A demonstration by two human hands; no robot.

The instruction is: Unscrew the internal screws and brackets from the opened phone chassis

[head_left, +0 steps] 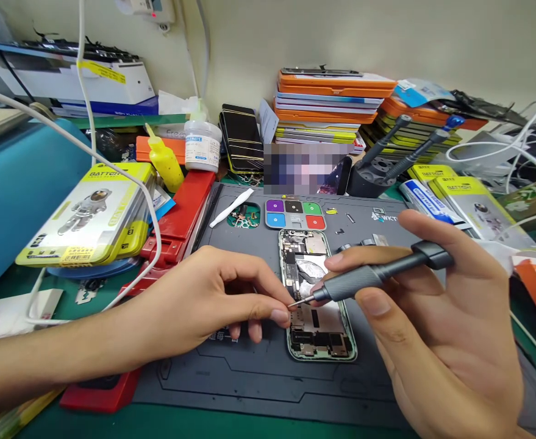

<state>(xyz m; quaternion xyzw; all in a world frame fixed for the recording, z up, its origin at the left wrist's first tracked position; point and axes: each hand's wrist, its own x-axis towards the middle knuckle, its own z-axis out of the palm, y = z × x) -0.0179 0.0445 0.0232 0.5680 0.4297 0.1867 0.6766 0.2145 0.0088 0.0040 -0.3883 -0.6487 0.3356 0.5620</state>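
My right hand (450, 329) holds a dark grey precision screwdriver (361, 280), its cap near the raised index finger and its shaft slanting down to the left. My left hand (231, 299) is pinched, with thumb and index fingertips right at the screwdriver's thin tip. Whatever lies between those fingertips is too small to make out. Beneath the tip, an opened smartphone (327, 317) with a pale green frame lies on the grey work mat (249, 381). Its battery, boards and metal plates are exposed, and the hands partly cover its middle.
A tray with coloured squares (295, 215) sits beyond the phone, near a white pry tool (232, 207) and small loose parts. Yellow battery boxes (89, 213), a red clamp (178, 213) and a white cable (158, 244) are at left. A screwdriver holder (372, 177) stands behind right.
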